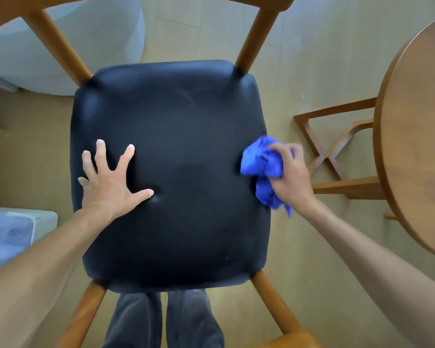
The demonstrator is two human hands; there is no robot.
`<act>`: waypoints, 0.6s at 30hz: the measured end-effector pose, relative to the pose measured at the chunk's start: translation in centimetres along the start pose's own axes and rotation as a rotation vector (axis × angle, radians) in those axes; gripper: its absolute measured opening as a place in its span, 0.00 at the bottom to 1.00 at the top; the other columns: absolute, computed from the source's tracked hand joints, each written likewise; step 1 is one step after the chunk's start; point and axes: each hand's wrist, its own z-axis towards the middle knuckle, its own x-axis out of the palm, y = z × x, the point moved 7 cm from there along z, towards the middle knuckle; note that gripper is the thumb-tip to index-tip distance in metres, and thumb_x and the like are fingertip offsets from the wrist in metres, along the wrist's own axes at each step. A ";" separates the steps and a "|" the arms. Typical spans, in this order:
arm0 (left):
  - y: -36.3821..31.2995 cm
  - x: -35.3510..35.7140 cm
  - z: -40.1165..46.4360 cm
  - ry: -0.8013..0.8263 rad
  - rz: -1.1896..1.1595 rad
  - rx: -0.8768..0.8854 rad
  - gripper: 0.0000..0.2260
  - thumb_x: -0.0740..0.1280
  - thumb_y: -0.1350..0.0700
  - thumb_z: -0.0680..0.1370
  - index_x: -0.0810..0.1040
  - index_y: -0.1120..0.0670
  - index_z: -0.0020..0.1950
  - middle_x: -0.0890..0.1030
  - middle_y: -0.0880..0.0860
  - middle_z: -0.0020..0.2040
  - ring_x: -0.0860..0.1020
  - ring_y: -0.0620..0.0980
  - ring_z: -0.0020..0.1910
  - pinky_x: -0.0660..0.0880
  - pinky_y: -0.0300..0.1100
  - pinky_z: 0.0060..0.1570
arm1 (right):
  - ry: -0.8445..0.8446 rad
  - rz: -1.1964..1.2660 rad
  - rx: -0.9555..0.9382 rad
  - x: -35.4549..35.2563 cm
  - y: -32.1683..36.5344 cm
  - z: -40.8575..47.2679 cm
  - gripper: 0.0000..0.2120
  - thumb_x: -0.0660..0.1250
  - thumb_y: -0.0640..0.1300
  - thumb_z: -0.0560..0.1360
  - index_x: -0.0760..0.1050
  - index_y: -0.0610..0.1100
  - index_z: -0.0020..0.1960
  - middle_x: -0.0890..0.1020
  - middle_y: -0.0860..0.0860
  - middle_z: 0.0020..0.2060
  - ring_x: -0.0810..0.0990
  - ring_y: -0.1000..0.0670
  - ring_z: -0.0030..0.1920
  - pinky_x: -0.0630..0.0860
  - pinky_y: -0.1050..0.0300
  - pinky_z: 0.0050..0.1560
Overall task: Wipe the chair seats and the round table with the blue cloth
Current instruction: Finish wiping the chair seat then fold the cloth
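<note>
Bin (pixel 20 222) at the far left, whitish and see-through, has something pale bluish inside, too blurry to say what. Next over, left hand (pixel 106 182) is flat on the seat (pixel 176 151) with fingers spread wide, thumb dimpling the cushion, so my guess is it's bracing the chair so it doesn't skid while the other hand scrubs. Seat is dark padded stuff on a wooden frame, and it fills the middle of the view. Right hand (pixel 290 172) has the cloth (pixel 261 167) bunched up in a fist, pressed at the seat's right edge, partly hanging off the side. Looks like a wipe stroke at the edge. Table (pixel 417 136) sits off to the right, bare wood, well apart from the cloth, so probably not wiped yet.
</note>
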 end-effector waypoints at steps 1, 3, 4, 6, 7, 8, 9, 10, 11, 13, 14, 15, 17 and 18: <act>0.0 0.0 0.0 0.001 0.001 -0.001 0.48 0.75 0.37 0.65 0.48 0.38 0.76 0.36 0.51 0.77 0.39 0.60 0.76 0.56 0.68 0.68 | -0.119 0.029 0.069 -0.3 1.2 2.9 0.23 0.64 0.35 0.70 0.71 0.49 0.63 0.65 0.52 0.55 0.74 0.45 0.54 0.68 0.63 0.51; 0.1 -0.1 0.0 0.007 0.001 -0.005 0.48 0.74 0.36 0.65 0.48 0.37 0.76 0.36 0.50 0.77 0.39 0.60 0.76 0.56 0.68 0.68 | -0.180 -0.081 0.117 0.9 4.1 6.0 0.23 0.62 0.37 0.70 0.71 0.51 0.63 0.67 0.50 0.55 0.73 0.44 0.53 0.72 0.55 0.51; 0.0 -0.1 -0.1 0.010 -0.001 -0.002 0.48 0.74 0.36 0.65 0.48 0.37 0.76 0.36 0.50 0.77 0.39 0.60 0.76 0.56 0.68 0.68 | -0.160 -0.197 0.067 1.8 5.5 5.8 0.24 0.63 0.37 0.69 0.72 0.51 0.63 0.69 0.47 0.56 0.72 0.41 0.51 0.73 0.51 0.49; -0.2 -0.2 -0.1 0.013 -0.001 0.004 0.48 0.74 0.37 0.65 0.48 0.37 0.76 0.36 0.50 0.77 0.39 0.60 0.76 0.56 0.68 0.68 | -0.036 -0.366 -0.145 5.0 7.8 1.7 0.25 0.65 0.35 0.63 0.76 0.48 0.59 0.74 0.42 0.54 0.72 0.40 0.44 0.74 0.47 0.42; -0.2 -0.3 -0.2 0.013 -0.003 0.002 0.48 0.74 0.37 0.65 0.48 0.37 0.76 0.36 0.51 0.77 0.39 0.60 0.76 0.56 0.68 0.68 | 0.053 -0.394 -0.276 6.9 8.7 -1.9 0.26 0.66 0.34 0.60 0.78 0.47 0.57 0.75 0.41 0.53 0.72 0.40 0.41 0.73 0.47 0.39; -0.2 -0.3 -0.2 0.014 -0.005 0.001 0.47 0.74 0.37 0.65 0.48 0.38 0.76 0.36 0.51 0.77 0.39 0.60 0.76 0.56 0.68 0.68 | 0.159 -0.395 -0.400 8.6 9.3 -5.8 0.26 0.67 0.34 0.57 0.78 0.48 0.55 0.76 0.41 0.51 0.72 0.41 0.40 0.72 0.49 0.38; -0.2 -0.2 -0.2 0.014 -0.006 0.004 0.47 0.74 0.37 0.65 0.48 0.38 0.76 0.36 0.51 0.77 0.39 0.60 0.76 0.56 0.68 0.68 | 0.277 -0.397 -0.520 10.0 9.5 -9.7 0.26 0.67 0.35 0.56 0.78 0.49 0.53 0.77 0.42 0.50 0.71 0.42 0.39 0.72 0.50 0.37; -0.2 -0.3 -0.2 0.011 -0.006 0.005 0.47 0.74 0.37 0.66 0.48 0.38 0.76 0.36 0.51 0.77 0.39 0.61 0.76 0.56 0.68 0.68 | 0.409 -0.415 -0.650 11.1 9.4 -13.2 0.26 0.68 0.36 0.56 0.77 0.50 0.53 0.77 0.44 0.50 0.71 0.43 0.39 0.71 0.51 0.38; -0.1 -0.2 -0.2 0.011 -0.003 0.005 0.48 0.74 0.37 0.66 0.48 0.38 0.76 0.35 0.51 0.77 0.39 0.61 0.76 0.56 0.68 0.68 | 0.555 -0.451 -0.778 11.9 8.9 -16.2 0.24 0.68 0.38 0.57 0.75 0.53 0.52 0.77 0.46 0.50 0.71 0.44 0.39 0.71 0.52 0.39; 0.0 -0.2 -0.1 0.009 0.002 0.009 0.47 0.73 0.36 0.66 0.47 0.37 0.76 0.35 0.51 0.77 0.38 0.60 0.75 0.57 0.67 0.68 | 0.813 -0.557 -1.003 12.1 6.7 -19.8 0.21 0.71 0.45 0.61 0.72 0.58 0.53 0.75 0.51 0.51 0.71 0.47 0.41 0.70 0.55 0.41; 0.0 -0.1 -0.2 0.012 0.004 0.010 0.47 0.73 0.36 0.66 0.46 0.37 0.76 0.35 0.51 0.76 0.38 0.60 0.75 0.57 0.67 0.68 | 0.894 -0.594 -1.084 11.5 5.6 -20.3 0.20 0.72 0.49 0.63 0.72 0.60 0.53 0.74 0.53 0.51 0.72 0.49 0.42 0.69 0.57 0.41; 0.0 -0.1 -0.1 0.012 0.006 0.013 0.48 0.73 0.35 0.66 0.46 0.37 0.76 0.34 0.51 0.76 0.38 0.60 0.75 0.57 0.67 0.68 | 0.932 -0.620 -1.134 10.5 4.6 -19.9 0.20 0.72 0.51 0.63 0.73 0.61 0.53 0.75 0.54 0.51 0.72 0.50 0.43 0.69 0.58 0.41; 0.0 -0.1 -0.1 0.014 0.010 0.016 0.48 0.73 0.35 0.66 0.46 0.37 0.76 0.34 0.51 0.76 0.38 0.60 0.75 0.57 0.67 0.68 | 0.913 -0.606 -1.113 8.2 2.6 -17.8 0.22 0.73 0.50 0.62 0.73 0.62 0.54 0.76 0.54 0.51 0.74 0.50 0.43 0.70 0.59 0.41; 0.0 -0.1 -0.1 0.016 0.009 0.018 0.48 0.73 0.35 0.66 0.46 0.37 0.76 0.34 0.51 0.76 0.38 0.60 0.75 0.57 0.67 0.68 | 0.884 -0.605 -1.020 6.6 1.4 -16.0 0.24 0.74 0.47 0.60 0.74 0.62 0.53 0.76 0.54 0.51 0.75 0.50 0.43 0.72 0.59 0.41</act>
